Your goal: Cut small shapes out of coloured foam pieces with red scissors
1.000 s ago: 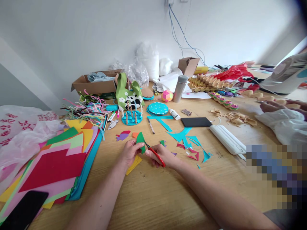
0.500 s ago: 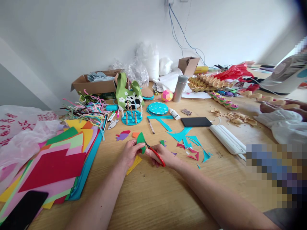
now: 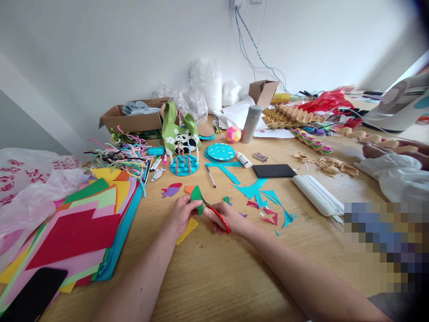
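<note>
My left hand [image 3: 184, 211] pinches a small piece of green felt [image 3: 196, 194] between thumb and fingers. In my right hand [image 3: 224, 217] is a pair of scissors with red handles [image 3: 219, 218], its dark blades against the green piece's right edge. Below my left hand lies a yellow scrap [image 3: 187, 231], partly hidden by the wrist. Just beyond the hands are an orange piece [image 3: 189, 189] and a red and purple fish cut-out [image 3: 172, 189]. Another small green scrap [image 3: 227, 199] rests past my right hand.
Coloured felt sheets [image 3: 77, 228] with a black phone [image 3: 35, 290] on top lie at left. Blue offcuts [image 3: 251, 190], a tablet-like black slab [image 3: 273, 170] and a white power strip [image 3: 317, 197] lie at right. A grey flask [image 3: 252, 125] stands behind. Another person's hand [image 3: 385, 151] is at far right.
Almost nothing differs. Both hands, the scissors and the green piece stay in nearly the same place.
</note>
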### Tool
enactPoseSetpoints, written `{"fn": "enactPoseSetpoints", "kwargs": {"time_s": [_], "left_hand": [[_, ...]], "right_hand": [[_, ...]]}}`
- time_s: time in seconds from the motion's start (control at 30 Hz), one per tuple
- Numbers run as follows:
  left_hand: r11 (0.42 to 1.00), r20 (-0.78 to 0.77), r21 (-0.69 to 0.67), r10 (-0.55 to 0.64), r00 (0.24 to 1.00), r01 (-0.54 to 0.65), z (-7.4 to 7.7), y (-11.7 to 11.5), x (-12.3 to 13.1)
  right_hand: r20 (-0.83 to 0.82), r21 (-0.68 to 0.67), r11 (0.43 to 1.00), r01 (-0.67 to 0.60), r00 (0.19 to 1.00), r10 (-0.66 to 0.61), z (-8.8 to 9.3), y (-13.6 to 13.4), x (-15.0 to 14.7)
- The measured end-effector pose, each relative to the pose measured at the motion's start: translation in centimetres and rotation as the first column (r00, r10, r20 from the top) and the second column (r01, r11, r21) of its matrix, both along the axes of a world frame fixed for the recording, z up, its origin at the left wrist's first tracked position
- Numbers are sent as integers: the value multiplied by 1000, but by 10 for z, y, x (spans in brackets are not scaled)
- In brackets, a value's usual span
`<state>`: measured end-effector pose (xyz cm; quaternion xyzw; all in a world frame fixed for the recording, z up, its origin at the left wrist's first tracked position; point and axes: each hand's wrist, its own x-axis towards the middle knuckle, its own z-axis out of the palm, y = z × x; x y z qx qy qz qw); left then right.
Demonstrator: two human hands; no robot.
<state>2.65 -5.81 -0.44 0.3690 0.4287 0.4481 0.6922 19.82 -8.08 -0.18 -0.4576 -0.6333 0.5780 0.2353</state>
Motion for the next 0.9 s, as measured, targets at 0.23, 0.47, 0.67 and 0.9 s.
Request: {"fn": "enactPoseSetpoints", "kwargs": {"time_s": [0.23,0.47,0.67,0.9], "left_hand": [[1000,6,-14,-7,1000,8,2,-1,1],[1000,5,-25,-9,1000,10,2,0,0],[1000,7,-23,19,1000,-19,3,-1,1],[1000,-6,2,30,1000,-30,3,0,1]], "right_hand": [[-6,19,1000,-6,1000,6,-2,0,0],[-7,11,1000,-6,1000,6,0,0,0],[-19,-2,1000,1,1000,-1,0,-1,0],[-30,-10,1000,3,1000,-4,-2,0,0]]}}
